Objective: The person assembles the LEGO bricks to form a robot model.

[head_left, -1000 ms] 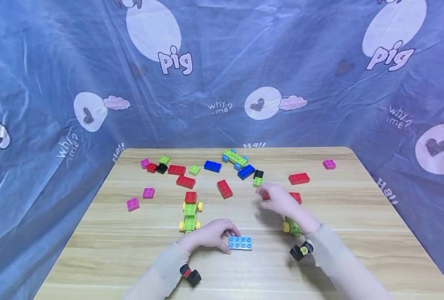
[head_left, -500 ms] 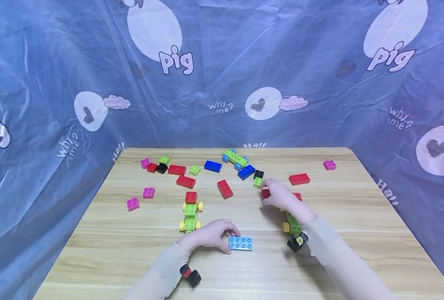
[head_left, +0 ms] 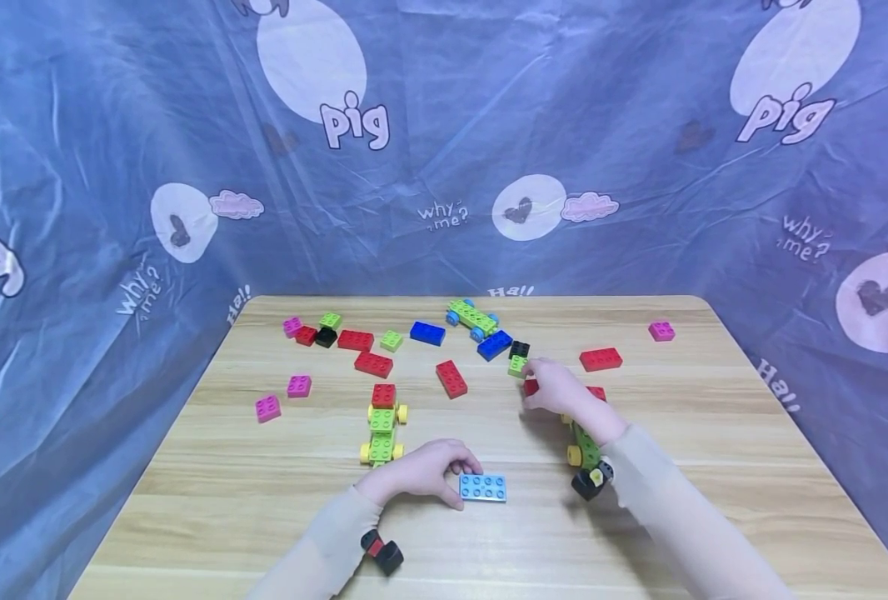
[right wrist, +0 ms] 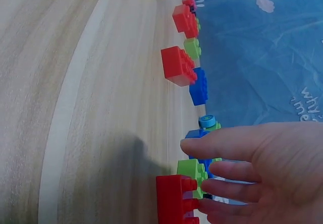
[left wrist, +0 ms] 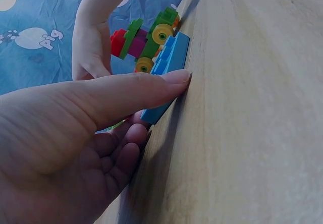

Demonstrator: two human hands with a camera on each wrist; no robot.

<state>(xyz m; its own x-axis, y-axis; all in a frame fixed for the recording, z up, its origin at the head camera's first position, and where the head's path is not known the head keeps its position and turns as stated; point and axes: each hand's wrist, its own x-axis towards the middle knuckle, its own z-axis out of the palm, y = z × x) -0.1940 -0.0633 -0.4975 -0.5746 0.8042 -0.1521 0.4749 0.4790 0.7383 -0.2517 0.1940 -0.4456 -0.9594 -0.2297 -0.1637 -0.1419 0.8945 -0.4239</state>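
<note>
In the head view my left hand point(head_left: 429, 468) pinches the left end of a light blue eight-stud brick point(head_left: 483, 488) lying on the table. Its thumb lies along one side of the brick point(left wrist: 171, 57) in the left wrist view, the fingers at the other. Farther right, my right hand point(head_left: 564, 390) hovers at a red brick point(head_left: 531, 387), with its fingers fairly straight. The right wrist view has those fingertips right by the studs of the red brick point(right wrist: 170, 199), the thumb apart from it. A green wheeled car point(head_left: 583, 446) stands partly hidden under the right forearm.
Another green car point(head_left: 381, 433) with yellow wheels and a red brick on its front stands left of the middle. Green and black bricks point(head_left: 518, 358) lie just beyond the right hand. Red, blue and pink bricks and a blue-wheeled car point(head_left: 472, 318) are scattered farther back.
My right hand has shifted slightly away and to the right, coming closer around the red brick, then stayed nearly still. The left hand and the light blue brick keep their place.
</note>
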